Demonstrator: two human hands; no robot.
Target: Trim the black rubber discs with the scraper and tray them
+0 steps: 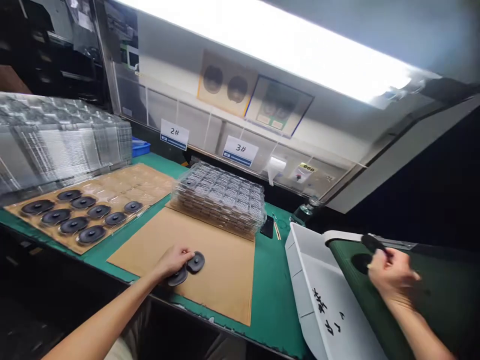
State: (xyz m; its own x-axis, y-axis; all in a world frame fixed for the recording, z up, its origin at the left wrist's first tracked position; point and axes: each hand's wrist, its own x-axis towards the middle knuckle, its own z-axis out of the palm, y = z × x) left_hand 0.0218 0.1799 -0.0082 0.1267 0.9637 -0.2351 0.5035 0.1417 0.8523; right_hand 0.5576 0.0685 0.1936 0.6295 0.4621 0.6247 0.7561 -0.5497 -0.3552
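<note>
Over the cardboard sheet (221,280), my left hand (174,261) has its fingers closed at the edge of a black rounded rubber-like pad (196,263) with a small raised centre. A second black pad (178,277) lies partly under that hand. To the right, my right hand (392,275) is closed on another black pad (372,243), blurred by motion, above the dark green belt (348,255). Just below it, a dark oval (360,263) shows on the belt; whether it is a pad or a shadow I cannot tell.
A clear tray (90,210) on the left holds several black pads. Stacked clear trays stand behind (221,195) and at far left (67,140). A white bin (303,295) sits between table and belt. Beside the stack lie a phone (267,227) and thin sticks (277,230).
</note>
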